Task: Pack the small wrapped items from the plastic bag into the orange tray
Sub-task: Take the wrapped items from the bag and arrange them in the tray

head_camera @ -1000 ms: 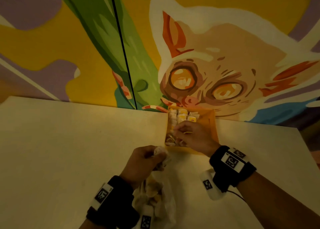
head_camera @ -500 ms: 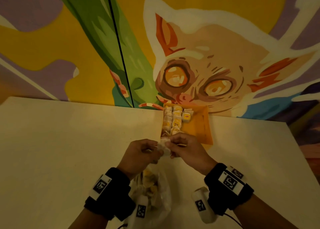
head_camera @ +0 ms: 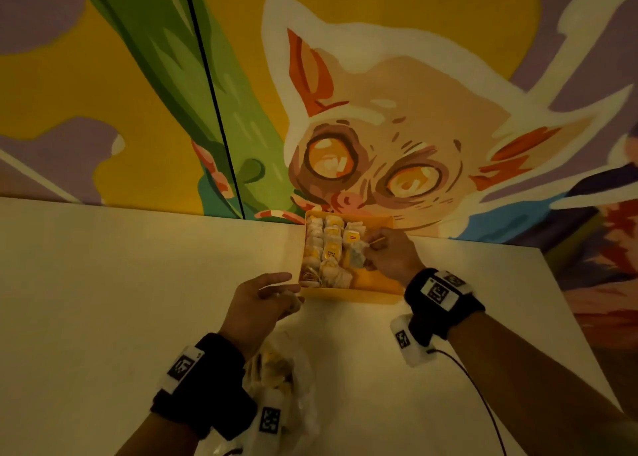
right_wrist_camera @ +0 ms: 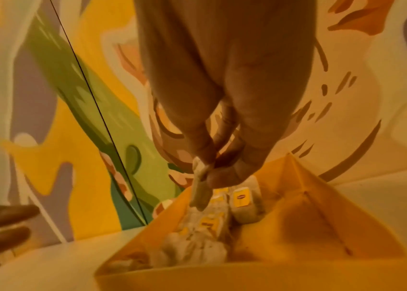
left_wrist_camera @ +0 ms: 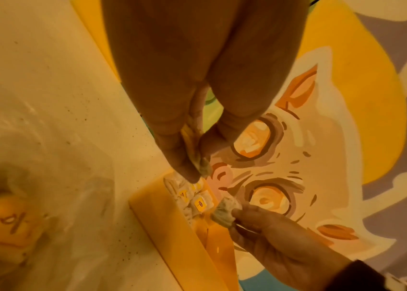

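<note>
The orange tray [head_camera: 345,295] sits at the table's far edge against the wall, its left part filled with several wrapped items [head_camera: 328,248] in rows. My right hand [head_camera: 367,252] hovers over the tray's middle and pinches one pale wrapped item [right_wrist_camera: 200,195] by its top, so it hangs just above the packed ones. My left hand [head_camera: 283,290] is at the tray's near left corner, thumb and fingers pinching another small wrapped item [left_wrist_camera: 195,153]. The clear plastic bag [head_camera: 293,379] with more items lies under my left wrist.
The painted wall [head_camera: 379,110] rises directly behind the tray. The tray's right part [right_wrist_camera: 309,226] is bare. The white table [head_camera: 121,283] stretches wide to the left; its right edge [head_camera: 569,317] runs close beside my right forearm. A thin cable [head_camera: 483,404] trails from the right wrist.
My hands met in front of the tray, where the right took a wrapped item. The right hand has since carried it forward over the tray; the left has moved up to the tray's corner.
</note>
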### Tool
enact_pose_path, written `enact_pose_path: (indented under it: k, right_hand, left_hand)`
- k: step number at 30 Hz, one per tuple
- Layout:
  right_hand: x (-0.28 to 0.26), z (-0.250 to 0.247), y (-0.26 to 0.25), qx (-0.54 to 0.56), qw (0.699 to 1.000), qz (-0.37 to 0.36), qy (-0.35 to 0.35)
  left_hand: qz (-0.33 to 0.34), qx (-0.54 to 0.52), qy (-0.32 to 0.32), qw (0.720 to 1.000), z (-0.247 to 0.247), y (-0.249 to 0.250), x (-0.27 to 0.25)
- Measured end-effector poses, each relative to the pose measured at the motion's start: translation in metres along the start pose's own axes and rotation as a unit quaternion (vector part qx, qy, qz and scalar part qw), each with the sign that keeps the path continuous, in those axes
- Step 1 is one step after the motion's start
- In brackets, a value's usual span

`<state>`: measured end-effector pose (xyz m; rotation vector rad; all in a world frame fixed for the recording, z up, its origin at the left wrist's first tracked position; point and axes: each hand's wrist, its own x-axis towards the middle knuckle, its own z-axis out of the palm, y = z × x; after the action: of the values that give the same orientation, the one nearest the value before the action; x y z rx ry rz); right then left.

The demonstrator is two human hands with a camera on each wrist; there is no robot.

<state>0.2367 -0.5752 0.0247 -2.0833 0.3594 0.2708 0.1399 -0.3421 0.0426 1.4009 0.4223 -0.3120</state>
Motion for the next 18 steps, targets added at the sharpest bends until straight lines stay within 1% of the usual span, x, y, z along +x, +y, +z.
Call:
enact_pose_path:
  k: [3, 6, 8, 10, 14, 18]
  right_hand:
    - [0.026, 0.0, 0.0, -0.077, 0.996, 0.026, -0.023]
    - [0.046, 0.008, -0.002, -0.145, 0.986, 0.05, -0.063]
    - [0.056, 0.014, -0.002, -0.217, 0.97, 0.046, -0.097]
    - [0.067, 0.019, 0.0, -0.262, 0.958, 0.048, -0.108]
    - [0.085, 0.021, 0.005, -0.209, 0.974, 0.055, -0.071]
    - [0.092, 0.022, 0.004, -0.249, 0.966, 0.044, -0.047]
  left_hand:
    - [0.003, -0.024, 0.016, 1.0, 0.002, -0.001, 0.01]
    - [0.009, -0.009, 0.013, 1.0, 0.001, -0.002, 0.017]
    - [0.012, -0.008, 0.009, 1.0, 0.0, -0.001, 0.019]
    - [0.011, -0.011, 0.007, 1.0, -0.001, -0.001, 0.02]
    - [0.009, -0.011, -0.008, 1.0, -0.001, -0.001, 0.02]
    - [0.011, -0.005, -0.019, 1.0, 0.0, -0.004, 0.02]
